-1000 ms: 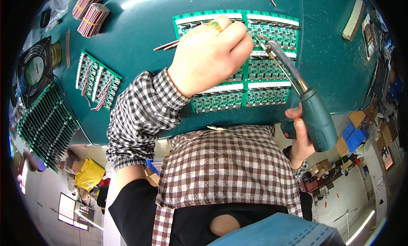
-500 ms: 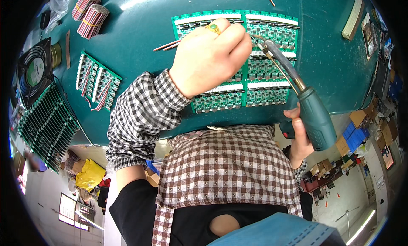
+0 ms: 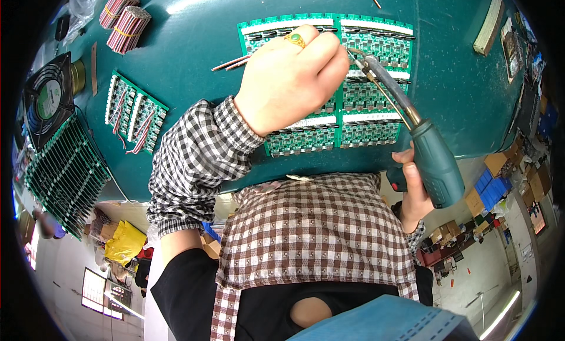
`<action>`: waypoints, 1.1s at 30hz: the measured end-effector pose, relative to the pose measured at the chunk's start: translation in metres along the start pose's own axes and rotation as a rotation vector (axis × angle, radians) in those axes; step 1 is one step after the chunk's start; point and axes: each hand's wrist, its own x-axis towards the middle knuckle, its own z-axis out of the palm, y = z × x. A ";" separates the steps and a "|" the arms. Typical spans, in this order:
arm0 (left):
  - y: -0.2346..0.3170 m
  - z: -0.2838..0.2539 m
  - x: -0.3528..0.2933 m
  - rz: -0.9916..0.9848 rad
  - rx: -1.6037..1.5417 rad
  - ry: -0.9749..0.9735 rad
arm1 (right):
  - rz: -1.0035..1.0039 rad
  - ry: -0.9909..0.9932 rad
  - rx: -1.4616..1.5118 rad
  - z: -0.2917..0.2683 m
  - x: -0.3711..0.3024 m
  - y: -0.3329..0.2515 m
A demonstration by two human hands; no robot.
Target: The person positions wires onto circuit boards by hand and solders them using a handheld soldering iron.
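Note:
My left hand (image 3: 291,82), with a green-stoned ring, is closed over a panel of green circuit boards (image 3: 371,96). Thin red and dark wires (image 3: 231,63) stick out from the left side of this hand; its fingertips are hidden behind the knuckles. My right hand (image 3: 416,191) is wrapped round the handle of a dark green soldering gun (image 3: 435,161). The gun's metal barrel slants up and left, its tip close to my left fingers above the panel. Where exactly the tip touches is too small to tell.
Two bundles of red and white wires (image 3: 128,30) stand at the far left. Nearer lie small boards with wires (image 3: 135,112). A black fan (image 3: 48,98) and a rack of boards (image 3: 66,175) are at the left edge. A pale bar (image 3: 489,26) lies far right on the green table (image 3: 200,35).
The soldering gun and my right hand have shifted very slightly to the left. My left hand has stayed in place over the panel.

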 end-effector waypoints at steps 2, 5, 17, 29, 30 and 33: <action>0.000 -0.001 -0.001 -0.006 0.000 -0.006 | -0.019 -0.008 -0.010 0.000 0.001 -0.001; 0.001 0.000 0.000 -0.007 -0.004 -0.008 | -0.017 -0.008 0.003 -0.001 0.000 -0.001; 0.000 -0.003 0.000 -0.001 0.006 -0.020 | 0.006 0.008 0.026 0.001 0.000 -0.005; 0.001 -0.002 0.001 0.005 0.009 -0.011 | 0.010 0.000 0.007 0.002 0.000 -0.003; 0.001 -0.002 0.001 0.006 0.008 -0.011 | 0.013 0.005 0.002 0.001 0.000 -0.003; 0.001 -0.001 0.002 0.007 0.006 -0.013 | 0.004 0.004 0.024 0.001 0.000 -0.003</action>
